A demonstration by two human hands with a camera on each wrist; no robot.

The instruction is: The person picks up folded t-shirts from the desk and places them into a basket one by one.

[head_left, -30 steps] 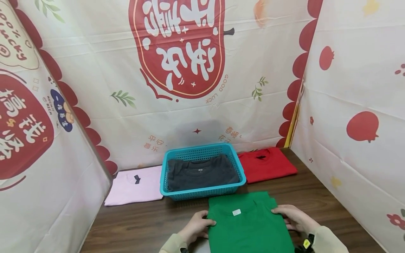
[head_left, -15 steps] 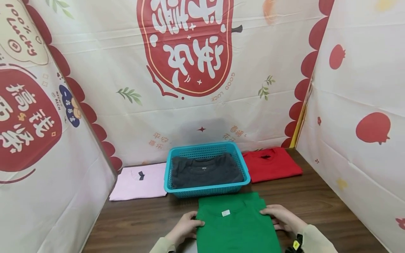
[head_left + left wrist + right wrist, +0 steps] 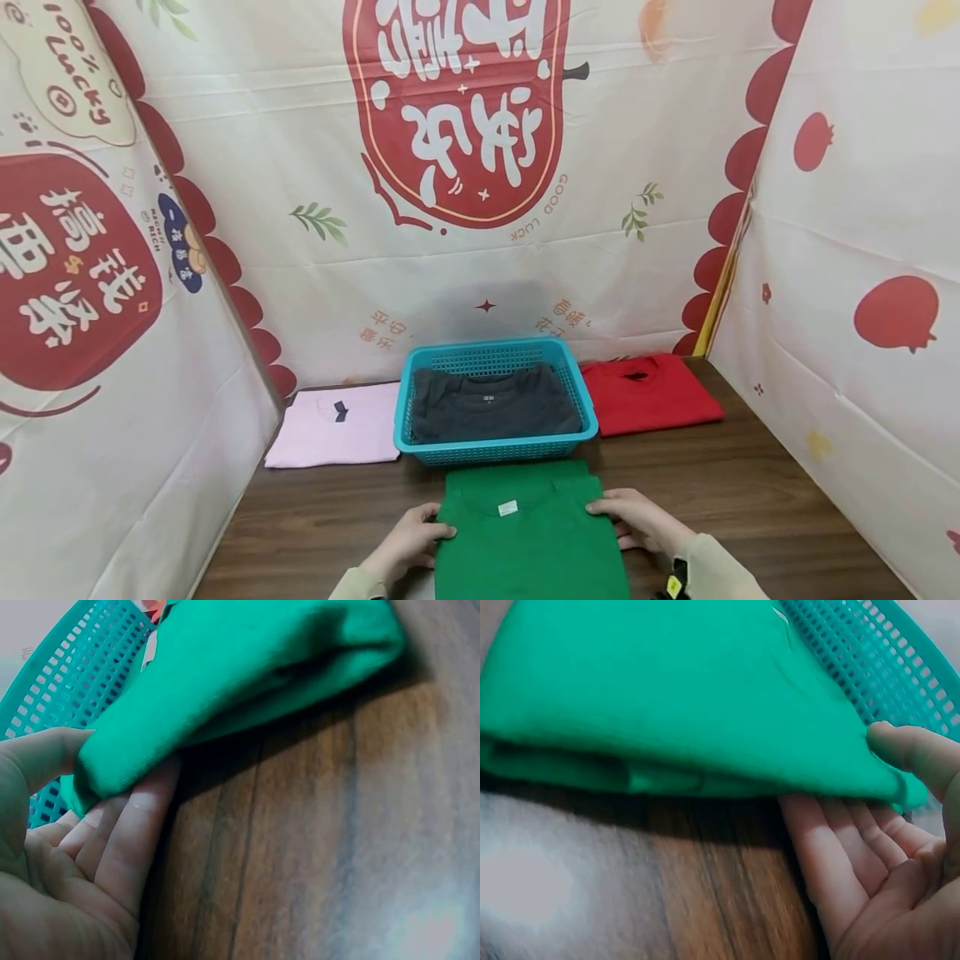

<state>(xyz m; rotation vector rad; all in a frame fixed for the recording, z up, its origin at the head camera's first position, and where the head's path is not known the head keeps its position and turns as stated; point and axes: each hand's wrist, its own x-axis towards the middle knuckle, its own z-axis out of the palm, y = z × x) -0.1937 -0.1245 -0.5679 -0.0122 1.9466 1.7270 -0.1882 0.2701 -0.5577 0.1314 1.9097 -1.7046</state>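
A folded green T-shirt (image 3: 528, 542) with a white neck label lies in front of the basket in the head view. My left hand (image 3: 410, 537) pinches its left edge, thumb on top and fingers underneath, as the left wrist view shows of the hand (image 3: 90, 847). On the opposite edge my right hand (image 3: 647, 523) grips the same way; in the right wrist view the fingers of this hand (image 3: 885, 855) go under the cloth. The turquoise basket (image 3: 498, 450) just behind holds a folded dark grey T-shirt (image 3: 495, 412).
A folded pink T-shirt (image 3: 315, 433) lies left of the basket, a folded red T-shirt (image 3: 660, 398) to its right. All rest on a dark wooden table (image 3: 322, 508). Printed cloth walls (image 3: 480, 267) enclose the back and both sides.
Both hands have carried the green T-shirt leftward, so it now sits more centrally in front of the basket. The head view has turned slightly. The grip is unchanged.
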